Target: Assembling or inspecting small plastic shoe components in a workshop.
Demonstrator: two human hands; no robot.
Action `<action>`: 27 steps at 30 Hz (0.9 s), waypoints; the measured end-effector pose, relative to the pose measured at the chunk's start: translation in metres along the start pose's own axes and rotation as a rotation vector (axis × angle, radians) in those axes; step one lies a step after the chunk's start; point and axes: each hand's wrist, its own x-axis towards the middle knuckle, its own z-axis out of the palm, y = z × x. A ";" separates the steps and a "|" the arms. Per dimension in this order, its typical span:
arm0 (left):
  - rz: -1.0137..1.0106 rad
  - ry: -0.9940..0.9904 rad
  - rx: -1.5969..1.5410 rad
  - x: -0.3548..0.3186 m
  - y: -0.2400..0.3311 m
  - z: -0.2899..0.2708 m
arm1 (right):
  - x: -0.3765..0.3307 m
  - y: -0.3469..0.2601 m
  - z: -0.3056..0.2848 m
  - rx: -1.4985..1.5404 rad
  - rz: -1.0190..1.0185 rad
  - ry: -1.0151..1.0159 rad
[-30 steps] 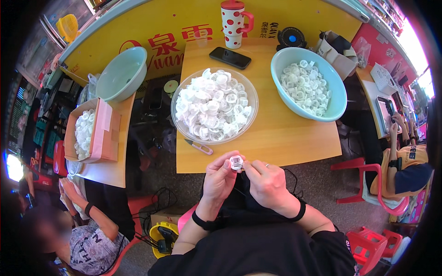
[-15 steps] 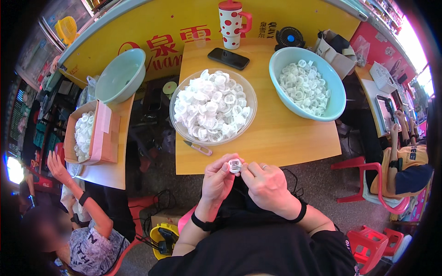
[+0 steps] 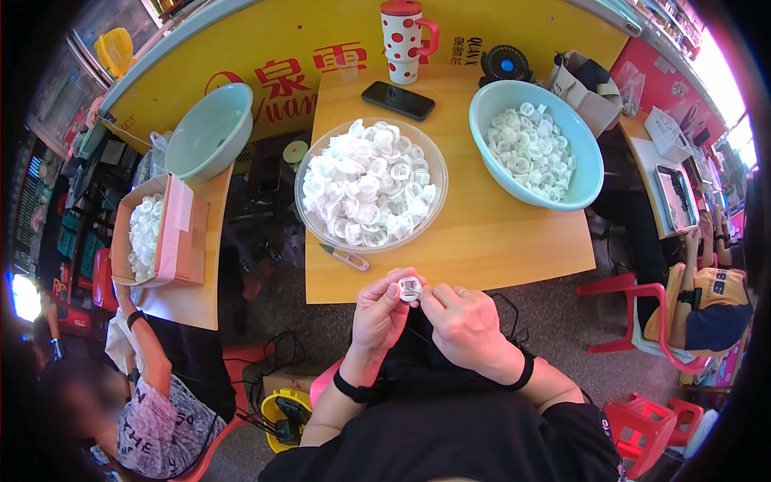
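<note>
My left hand point(image 3: 382, 313) and my right hand point(image 3: 466, 325) meet just below the near edge of the wooden table point(image 3: 498, 241), both pinching one small white plastic cap point(image 3: 410, 288) between the fingertips. Right behind them on the table stands a clear bowl point(image 3: 313, 223) heaped with several white caps. A pale blue bowl point(image 3: 590, 173) at the right holds more white rings. A small pink-handled tool point(image 3: 345, 257) lies on the table near my left hand.
A black phone point(image 3: 397, 100), a red dotted mug point(image 3: 405, 40) and a small black fan point(image 3: 506, 64) sit at the table's far edge. Left, another person point(image 3: 152, 402) sits by a cardboard box point(image 3: 181, 241) of caps and an empty green bowl point(image 3: 210, 132). Red plastic chairs point(image 3: 642, 313) stand right.
My hands keep the cap in the same place, turning it slightly. The person at the left raised an arm half a second ago and has lowered it toward the box table.
</note>
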 end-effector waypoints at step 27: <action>0.001 0.007 0.244 0.006 -0.009 -0.008 | -0.003 0.000 0.012 -0.028 0.144 -0.087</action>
